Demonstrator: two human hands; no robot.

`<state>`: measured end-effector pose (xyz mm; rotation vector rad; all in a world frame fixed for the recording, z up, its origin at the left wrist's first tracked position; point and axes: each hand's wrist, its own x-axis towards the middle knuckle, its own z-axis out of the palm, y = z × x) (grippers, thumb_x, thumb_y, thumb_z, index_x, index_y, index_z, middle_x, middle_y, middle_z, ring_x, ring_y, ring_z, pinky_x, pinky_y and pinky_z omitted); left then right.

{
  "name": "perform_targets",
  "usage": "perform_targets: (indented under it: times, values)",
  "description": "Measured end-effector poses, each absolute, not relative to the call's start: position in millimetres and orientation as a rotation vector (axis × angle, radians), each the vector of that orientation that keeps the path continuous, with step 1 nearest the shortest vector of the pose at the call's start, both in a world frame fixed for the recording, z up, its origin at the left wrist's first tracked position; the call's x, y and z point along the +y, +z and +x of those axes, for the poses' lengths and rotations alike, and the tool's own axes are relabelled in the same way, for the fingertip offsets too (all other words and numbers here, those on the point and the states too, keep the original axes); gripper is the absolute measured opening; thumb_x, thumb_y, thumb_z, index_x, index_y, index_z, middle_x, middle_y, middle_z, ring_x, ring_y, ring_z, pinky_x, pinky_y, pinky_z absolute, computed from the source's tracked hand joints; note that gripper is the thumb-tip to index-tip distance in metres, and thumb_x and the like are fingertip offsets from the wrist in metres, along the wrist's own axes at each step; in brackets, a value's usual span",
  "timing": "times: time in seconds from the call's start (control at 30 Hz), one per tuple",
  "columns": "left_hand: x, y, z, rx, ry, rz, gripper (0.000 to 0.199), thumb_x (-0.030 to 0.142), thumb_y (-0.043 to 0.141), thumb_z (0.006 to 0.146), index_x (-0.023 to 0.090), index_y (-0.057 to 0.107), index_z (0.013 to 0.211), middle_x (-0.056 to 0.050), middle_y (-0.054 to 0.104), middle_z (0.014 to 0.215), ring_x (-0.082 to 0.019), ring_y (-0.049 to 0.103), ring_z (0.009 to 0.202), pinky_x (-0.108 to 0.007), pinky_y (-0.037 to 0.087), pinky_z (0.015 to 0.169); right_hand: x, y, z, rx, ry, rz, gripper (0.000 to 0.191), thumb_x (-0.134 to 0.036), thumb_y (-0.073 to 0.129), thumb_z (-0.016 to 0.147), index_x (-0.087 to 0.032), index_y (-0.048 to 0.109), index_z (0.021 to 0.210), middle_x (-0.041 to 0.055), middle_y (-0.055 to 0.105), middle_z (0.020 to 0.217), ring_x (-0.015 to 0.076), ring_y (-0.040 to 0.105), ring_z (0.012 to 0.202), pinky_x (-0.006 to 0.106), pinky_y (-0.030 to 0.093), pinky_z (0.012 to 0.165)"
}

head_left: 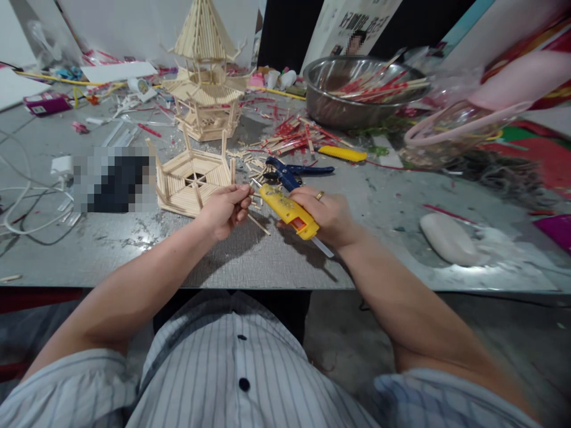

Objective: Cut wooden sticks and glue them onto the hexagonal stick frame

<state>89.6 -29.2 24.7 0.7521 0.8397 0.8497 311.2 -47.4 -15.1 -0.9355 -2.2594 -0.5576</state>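
My right hand [323, 211] is wrapped round a yellow hot glue gun [285, 208] with a clear glue stick [322, 246] poking out of its back end. Its metal nozzle points toward my left hand [226, 209], which is closed in a pinch close to the tip. Whatever the left fingers hold is too small to make out. Just behind that hand lies a six-sided frame of wooden sticks [178, 199], with short posts rising at its corners. A loose stick [259, 224] rests on the table beside the left fingers.
Farther back stands a stick-built pagoda [205, 89]. Blue-handled pliers [307, 170], a yellow utility knife [342, 154] and a heap of red-wrapped sticks [297, 135] lie beyond the glue gun. A steel bowl [323, 110] holds more sticks. White cables [22, 202] spread at left; a pale mouse-shaped object [447, 239] sits right.
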Motion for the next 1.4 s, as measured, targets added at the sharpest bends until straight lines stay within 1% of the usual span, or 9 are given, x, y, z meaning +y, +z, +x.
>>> perform_targets:
  times: [0.13, 0.27, 0.4, 0.5, 0.7, 0.87, 1.03, 1.23, 1.4]
  values:
    - [-29.1, 26.0, 87.9, 0.849, 0.892, 0.769, 0.021, 0.014, 0.044, 0.093, 0.015, 0.049, 0.073, 0.008, 0.042, 0.046, -0.003, 0.034, 0.031, -0.015, 0.022, 0.033, -47.8, -15.5, 311.4, -2.28, -0.525, -0.973, 0.028, -0.045, 0.054, 0.088, -0.018, 0.064, 0.092, 0.0093, 0.073, 0.091, 0.0187, 0.067, 0.069, 0.03, 0.049, 0.055]
    - [-27.4, 22.5, 87.6, 0.909, 0.949, 0.878, 0.021, 0.017, 0.047, 0.093, 0.016, 0.049, 0.072, 0.009, 0.042, 0.046, -0.002, 0.033, 0.03, -0.016, 0.02, 0.034, -44.7, -17.0, 313.4, -2.168, -0.392, -0.978, 0.033, -0.053, 0.053, 0.087, -0.021, 0.061, 0.091, 0.0079, 0.072, 0.087, 0.02, 0.069, 0.075, 0.031, 0.052, 0.06]
    - [-25.3, 17.3, 89.2, 0.936, 0.986, 1.018, 0.022, 0.016, 0.046, 0.094, 0.016, 0.048, 0.072, 0.009, 0.043, 0.046, -0.002, 0.032, 0.03, -0.017, 0.017, 0.033, -42.0, -17.7, 315.1, -2.027, -0.308, -0.907, 0.025, -0.048, 0.059, 0.085, -0.025, 0.057, 0.094, 0.0071, 0.072, 0.089, 0.021, 0.069, 0.079, 0.033, 0.055, 0.068]
    - [-25.6, 16.8, 90.6, 0.97, 0.978, 1.056, 0.022, 0.015, 0.047, 0.093, 0.016, 0.048, 0.071, 0.009, 0.044, 0.046, -0.002, 0.032, 0.029, -0.018, 0.017, 0.033, -42.3, -17.5, 313.4, -2.027, -0.292, -0.845, 0.024, -0.045, 0.062, 0.083, -0.026, 0.056, 0.096, 0.0053, 0.071, 0.086, 0.0206, 0.07, 0.076, 0.033, 0.056, 0.065]
    - [-27.8, 18.0, 91.3, 0.984, 0.947, 1.034, 0.022, 0.016, 0.049, 0.093, 0.017, 0.048, 0.071, 0.009, 0.044, 0.046, -0.001, 0.032, 0.029, -0.018, 0.015, 0.034, -44.3, -16.8, 310.3, -2.095, -0.315, -0.9, 0.029, -0.051, 0.059, 0.084, -0.024, 0.056, 0.093, 0.0067, 0.071, 0.086, 0.0202, 0.07, 0.076, 0.032, 0.056, 0.064]
    - [-27.9, 18.5, 91.0, 0.968, 0.941, 1.007, 0.023, 0.015, 0.048, 0.093, 0.017, 0.048, 0.071, 0.009, 0.044, 0.046, -0.001, 0.032, 0.029, -0.018, 0.015, 0.034, -43.9, -19.9, 311.8, -2.089, -0.284, -0.842, 0.025, -0.043, 0.063, 0.082, -0.023, 0.059, 0.096, 0.0059, 0.072, 0.088, 0.0188, 0.069, 0.076, 0.03, 0.055, 0.065]
    - [-26.7, 19.3, 90.8, 0.946, 0.954, 0.993, 0.024, 0.016, 0.048, 0.094, 0.016, 0.048, 0.07, 0.009, 0.043, 0.046, -0.001, 0.031, 0.029, -0.018, 0.015, 0.034, -46.0, -19.7, 311.3, -2.115, -0.234, -0.936, 0.025, -0.045, 0.059, 0.083, -0.024, 0.06, 0.094, 0.0056, 0.073, 0.088, 0.0195, 0.07, 0.077, 0.03, 0.055, 0.066]
    - [-26.0, 17.0, 89.7, 0.918, 0.969, 0.998, 0.023, 0.016, 0.047, 0.094, 0.016, 0.049, 0.071, 0.008, 0.043, 0.046, -0.002, 0.032, 0.03, -0.018, 0.016, 0.034, -46.0, -14.7, 307.3, -2.123, -0.361, -0.772, 0.024, -0.042, 0.06, 0.084, -0.02, 0.057, 0.094, 0.0075, 0.071, 0.082, 0.0187, 0.07, 0.072, 0.028, 0.056, 0.062]
    - [-27.0, 17.5, 89.8, 0.939, 0.963, 1.013, 0.023, 0.017, 0.049, 0.093, 0.016, 0.049, 0.07, 0.009, 0.043, 0.046, -0.001, 0.032, 0.03, -0.017, 0.016, 0.034, -48.1, -13.7, 307.6, -2.127, -0.299, -0.847, 0.023, -0.044, 0.058, 0.086, -0.022, 0.057, 0.092, 0.0063, 0.071, 0.083, 0.019, 0.07, 0.071, 0.028, 0.055, 0.06]
